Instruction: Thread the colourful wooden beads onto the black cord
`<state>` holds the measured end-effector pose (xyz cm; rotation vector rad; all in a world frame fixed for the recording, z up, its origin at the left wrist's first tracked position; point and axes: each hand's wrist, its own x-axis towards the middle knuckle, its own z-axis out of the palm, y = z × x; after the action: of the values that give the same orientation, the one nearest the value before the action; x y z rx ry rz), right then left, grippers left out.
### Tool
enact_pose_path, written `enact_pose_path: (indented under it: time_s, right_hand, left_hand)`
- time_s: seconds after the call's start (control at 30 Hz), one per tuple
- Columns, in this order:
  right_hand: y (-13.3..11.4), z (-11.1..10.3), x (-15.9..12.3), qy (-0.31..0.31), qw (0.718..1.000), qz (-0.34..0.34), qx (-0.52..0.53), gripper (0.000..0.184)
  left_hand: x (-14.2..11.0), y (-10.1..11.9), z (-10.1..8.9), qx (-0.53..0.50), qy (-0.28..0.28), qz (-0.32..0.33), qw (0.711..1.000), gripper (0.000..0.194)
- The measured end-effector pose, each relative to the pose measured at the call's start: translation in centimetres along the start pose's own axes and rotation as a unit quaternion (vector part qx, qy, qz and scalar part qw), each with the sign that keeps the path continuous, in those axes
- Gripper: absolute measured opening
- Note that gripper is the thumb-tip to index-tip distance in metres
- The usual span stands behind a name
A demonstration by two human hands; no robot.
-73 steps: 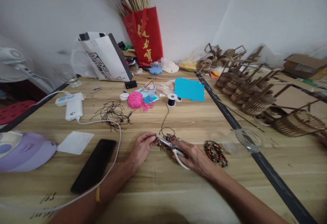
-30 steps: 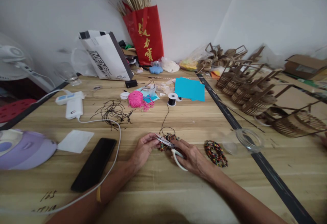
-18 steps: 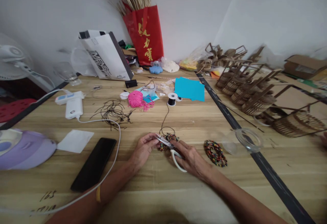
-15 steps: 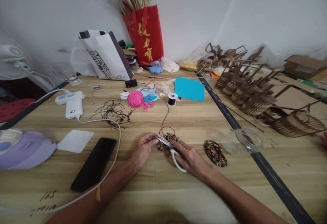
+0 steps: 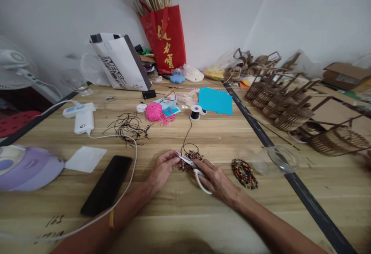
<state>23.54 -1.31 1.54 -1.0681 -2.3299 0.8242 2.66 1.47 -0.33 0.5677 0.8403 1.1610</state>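
Note:
My left hand (image 5: 164, 169) is closed in a pinch at the centre of the table. Its fingertips seem to hold black cord (image 5: 189, 129), mostly hidden by the fingers. In my right hand (image 5: 218, 178) is a pair of scissors (image 5: 199, 180) with white handles, its blades pointing left and touching or nearly touching the left fingertips. Beneath the blades lies a heap of small multicoloured beads (image 5: 193, 155). Black cord runs from the white spool (image 5: 195, 112) down to the beads and loops there. A coiled string of beads (image 5: 245, 173) rests right of my right hand.
Left are a black phone (image 5: 106, 185), white paper (image 5: 86, 159) and a white cable (image 5: 135, 161). Cut cords (image 5: 127, 127), pink yarn (image 5: 154, 112) and blue sheets (image 5: 215, 101) lie farther back. A clear round container (image 5: 281, 158) and small bamboo baskets (image 5: 294, 111) stand right.
The dark bit seen at my left fingertips 2.4 s ago no longer shows. The scissors shifted slightly, and their blades now look closer together. Both hands otherwise stay nearly still.

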Motion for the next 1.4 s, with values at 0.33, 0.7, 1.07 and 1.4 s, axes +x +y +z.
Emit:
enact_pose_path:
  time_s: [0.33,0.7,1.07,1.4]
  right_hand:
    - [-0.5,-0.7,-0.1,0.020,0.999,-0.012,-0.045,0.037]
    - [-2.1,-3.2,2.9,-0.001,0.995,-0.044,-0.088,0.037]
    - [-4.2,-2.5,15.9,-0.078,0.937,-0.053,-0.337,0.023]
    - [-4.5,-3.9,13.6,-0.066,0.914,-0.071,-0.394,0.020]
  left_hand:
    - [0.5,0.3,-0.5,-0.020,0.012,0.008,1.000,0.022]
    - [0.3,0.7,-0.1,-0.047,0.010,0.010,0.999,0.019]
    - [-0.4,0.4,-0.3,-0.002,-0.040,-0.008,0.999,0.017]
    - [-0.4,0.4,0.0,-0.010,-0.062,-0.013,0.998,0.021]
